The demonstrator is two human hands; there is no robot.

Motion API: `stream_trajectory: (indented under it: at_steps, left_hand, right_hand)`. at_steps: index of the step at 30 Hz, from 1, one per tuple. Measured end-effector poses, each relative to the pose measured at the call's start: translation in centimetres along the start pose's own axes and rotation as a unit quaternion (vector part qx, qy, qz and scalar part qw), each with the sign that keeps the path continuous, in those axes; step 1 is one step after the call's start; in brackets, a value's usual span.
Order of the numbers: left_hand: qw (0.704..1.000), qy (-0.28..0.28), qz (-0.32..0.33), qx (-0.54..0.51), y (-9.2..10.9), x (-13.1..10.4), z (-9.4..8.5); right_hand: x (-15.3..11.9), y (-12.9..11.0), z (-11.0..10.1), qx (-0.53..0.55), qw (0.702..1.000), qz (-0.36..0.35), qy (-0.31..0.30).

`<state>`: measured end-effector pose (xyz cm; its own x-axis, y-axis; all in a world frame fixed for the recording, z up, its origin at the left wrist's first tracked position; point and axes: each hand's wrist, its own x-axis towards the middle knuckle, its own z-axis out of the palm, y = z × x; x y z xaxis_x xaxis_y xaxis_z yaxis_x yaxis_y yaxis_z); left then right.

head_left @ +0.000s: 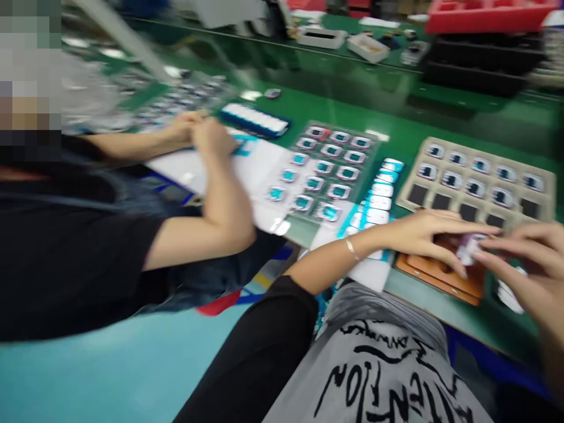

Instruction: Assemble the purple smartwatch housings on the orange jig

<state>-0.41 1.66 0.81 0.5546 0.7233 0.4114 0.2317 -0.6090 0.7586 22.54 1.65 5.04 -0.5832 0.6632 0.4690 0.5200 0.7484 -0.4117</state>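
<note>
Fingers of both hands, the left hand and right hand, pinch a small white-and-purple part between them, above an orange-brown block on the green bench. Just beyond sits a beige tray holding rows of small rounded pieces, and a co-worker's hands meet farther left.

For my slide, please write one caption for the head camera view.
Left hand and right hand hold a small part over an orange block, near a beige tray.

Small purple-white piece, tilted, handheld
</note>
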Motion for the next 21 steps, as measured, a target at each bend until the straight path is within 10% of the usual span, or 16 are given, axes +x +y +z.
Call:
stream_trajectory:
  at_steps: [9, 16, 21]
  left_hand:
    - [0.993, 0.053, 0.016, -0.101, -2.0, -0.6, 0.2]
    - [0.959, 0.1, -0.02, -0.263, -2.1, -1.1, 0.0]
    - [0.928, 0.125, 0.004, -0.35, -2.0, -1.1, -0.4]
  right_hand:
    - [1.2, -0.1, 1.1, 0.138, 0.989, 0.053, 0.024]
    - [-0.4, 0.1, -3.9, 0.249, 0.958, 0.074, 0.12]
    - [-3.5, 5.2, -5.6, 0.261, 0.91, 0.297, -0.122]
